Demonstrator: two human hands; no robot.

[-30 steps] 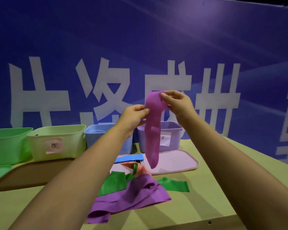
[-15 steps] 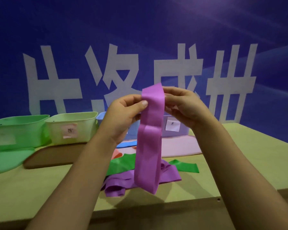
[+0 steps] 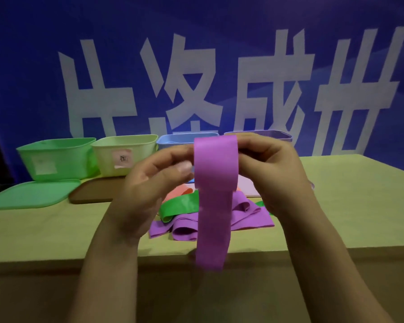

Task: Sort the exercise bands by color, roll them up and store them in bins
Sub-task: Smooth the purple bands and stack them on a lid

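Bins noted first, far left to right along table (image 3: pixel 56 231) rear: green bin (image 3: pixel 56 157), pale bin (image 3: pixel 126 155) with label, blue bin (image 3: pixel 173 141), purple bin (image 3: pixel 261 135) partly hidden behind hands. Green lid (image 3: pixel 30 197) and brown lid (image 3: pixel 91 192) lying flat in front of first two.

Left hand (image 3: pixel 149 183) found raised at centre, thumb and fingers pinching left edge of band (image 3: pixel 215 183) at its top. Loose pile (image 3: pixel 196 220) of purple, green and orange bands seen on table behind, untouched.

Band held upright over near table edge, top folded over toward camera, tail hanging straight down past the edge. A second earlier, same band hung twisted and narrow, farther out over the pile; half a second earlier, flattened to full width; now drawn closer, with a first turn formed at top. Judged: sorting step for this band finished, rolling just begun, most of length still unrolled.

Right hand (image 3: pixel 275 169) found level with left, fingers curled round right edge of the fold, gripping it. Both grips close together, tight on top turn only; tail free. Purple bin judged likely destination; contents of bins not visible.
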